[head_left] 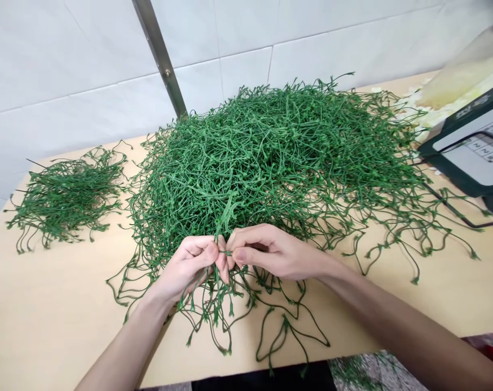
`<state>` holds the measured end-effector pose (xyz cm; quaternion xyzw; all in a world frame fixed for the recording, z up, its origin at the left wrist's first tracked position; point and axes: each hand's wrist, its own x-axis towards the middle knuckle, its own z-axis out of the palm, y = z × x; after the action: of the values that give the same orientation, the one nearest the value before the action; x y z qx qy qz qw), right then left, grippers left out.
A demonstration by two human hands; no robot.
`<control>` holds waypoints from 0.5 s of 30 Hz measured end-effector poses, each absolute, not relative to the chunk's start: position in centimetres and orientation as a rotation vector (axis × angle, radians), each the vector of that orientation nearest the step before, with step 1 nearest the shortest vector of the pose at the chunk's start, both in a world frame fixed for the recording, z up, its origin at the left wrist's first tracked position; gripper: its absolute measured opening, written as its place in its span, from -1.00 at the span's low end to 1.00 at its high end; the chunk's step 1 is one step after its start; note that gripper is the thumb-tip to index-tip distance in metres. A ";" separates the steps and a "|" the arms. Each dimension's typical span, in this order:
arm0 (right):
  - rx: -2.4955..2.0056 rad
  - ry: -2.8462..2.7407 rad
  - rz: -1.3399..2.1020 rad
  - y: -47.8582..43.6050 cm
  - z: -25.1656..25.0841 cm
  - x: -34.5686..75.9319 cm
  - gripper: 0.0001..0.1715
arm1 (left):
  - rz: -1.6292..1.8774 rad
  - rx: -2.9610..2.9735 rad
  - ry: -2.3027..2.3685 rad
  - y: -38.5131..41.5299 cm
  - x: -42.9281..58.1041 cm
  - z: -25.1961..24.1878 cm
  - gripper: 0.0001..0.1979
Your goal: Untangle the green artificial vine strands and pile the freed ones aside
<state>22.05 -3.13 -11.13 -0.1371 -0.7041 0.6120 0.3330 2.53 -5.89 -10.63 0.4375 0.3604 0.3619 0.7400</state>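
Note:
My left hand (197, 260) and my right hand (258, 251) meet at the front of a large tangled heap of green artificial plant stems (246, 146). Thumb and fingers of the left are closed on a green stem, with a leafy tip (229, 212) sticking up above the hands. The right pinches a thin green piece of the same stem, thumb against forefinger. Below both hands, loose stems (214, 309) with small budded ends hang and spread over the table's front. The exact joint between the fingertips is partly hidden.
A smaller pile of green stems (71, 195) lies at the left on the pale wooden table (46, 293). To the right stands a dark green and white device (474, 141) with keys, beside white petals (411, 108). A metal post (160, 60) rises before the tiled wall.

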 end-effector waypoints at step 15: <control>-0.271 -1.787 1.472 -3.3 -9.9 22.8 -0.73 | 1.196 0.967 0.772 -5.3 1.7 -10.0 -0.63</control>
<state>22.81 -3.26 -9.88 -0.1070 -0.7044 0.5803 0.3945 1.69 -5.25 -9.96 0.4258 0.3403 0.5270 0.6520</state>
